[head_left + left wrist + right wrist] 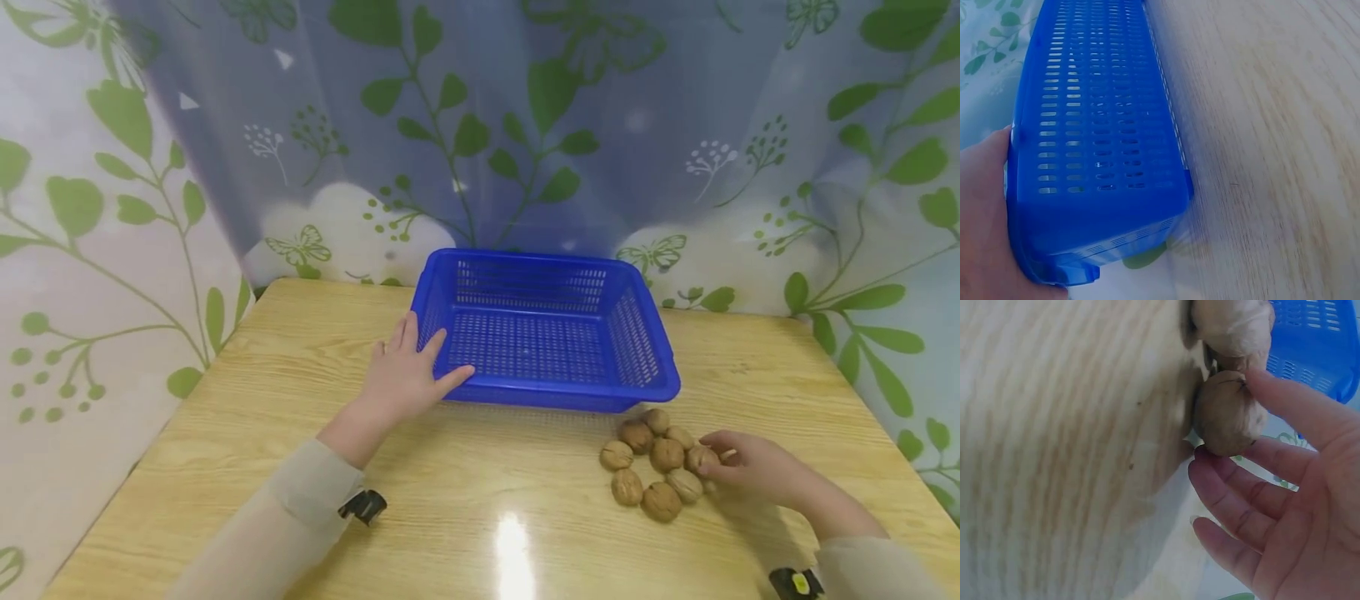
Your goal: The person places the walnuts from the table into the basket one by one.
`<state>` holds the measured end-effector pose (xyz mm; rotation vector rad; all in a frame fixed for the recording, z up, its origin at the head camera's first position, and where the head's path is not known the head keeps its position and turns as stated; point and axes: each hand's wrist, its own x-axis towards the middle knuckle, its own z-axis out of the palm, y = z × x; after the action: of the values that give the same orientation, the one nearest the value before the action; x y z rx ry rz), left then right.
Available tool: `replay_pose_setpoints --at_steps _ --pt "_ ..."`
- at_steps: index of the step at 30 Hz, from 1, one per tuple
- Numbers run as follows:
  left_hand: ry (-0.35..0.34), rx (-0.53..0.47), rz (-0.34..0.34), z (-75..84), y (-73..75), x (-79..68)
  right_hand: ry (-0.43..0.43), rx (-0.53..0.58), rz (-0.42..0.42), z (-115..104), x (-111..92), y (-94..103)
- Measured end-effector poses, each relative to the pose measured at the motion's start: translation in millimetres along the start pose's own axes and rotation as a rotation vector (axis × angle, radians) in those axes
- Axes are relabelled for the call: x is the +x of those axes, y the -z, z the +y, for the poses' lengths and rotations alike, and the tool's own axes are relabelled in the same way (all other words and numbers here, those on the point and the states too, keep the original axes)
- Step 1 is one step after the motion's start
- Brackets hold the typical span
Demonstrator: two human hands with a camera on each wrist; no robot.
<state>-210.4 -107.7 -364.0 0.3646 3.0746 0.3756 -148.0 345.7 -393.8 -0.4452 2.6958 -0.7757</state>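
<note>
A blue plastic basket (525,392) with slotted walls stands at the back of the table with nothing inside. My left hand (401,379) rests on its near left corner, fingers spread and fairly straight over the rim. In the left wrist view that hand lies along the edge of the basket (1104,206). Right of the basket's front is a loose cluster of several brown walnuts (662,502). My right hand (772,471) pinches the rightmost walnut (1225,415) between thumb and fingertips, close over the table. Another walnut (1235,328) sits right beside it.
The light wooden table (442,517) reaches back to a curtain (502,125) printed with leaves and butterflies, hanging close behind the basket. More of this printed cloth (82,275) flanks the table's left edge.
</note>
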Motion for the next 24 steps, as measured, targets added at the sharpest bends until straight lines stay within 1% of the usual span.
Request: replay_pose_setpoints --at_steps 3,7,12,14,19,24 --pt "-0.003 -0.008 0.004 2.2 1.0 -0.1 -0.007 0.004 0.001 2.8 -1.0 -0.9" --pt "-0.005 0.004 0.002 5.0 1.0 -0.3 -0.031 -0.024 0.022 5.0 -3.6 0.4" --pt "-0.007 0.005 -0.025 8.2 2.5 -0.9 -0.068 -0.04 0.04 3.1 -9.7 6.5" --pt "-0.004 0.004 -0.033 8.5 3.6 -0.8 -0.071 -0.04 0.049 0.4 -10.7 9.7" --pt "-0.008 0.014 -0.033 5.8 4.4 -0.2 -0.078 -0.032 0.055 -14.1 -11.3 18.7" --pt "-0.017 0.013 -0.04 2.9 4.1 -1.4 -0.035 -0.026 0.105 -33.0 -10.2 27.6"
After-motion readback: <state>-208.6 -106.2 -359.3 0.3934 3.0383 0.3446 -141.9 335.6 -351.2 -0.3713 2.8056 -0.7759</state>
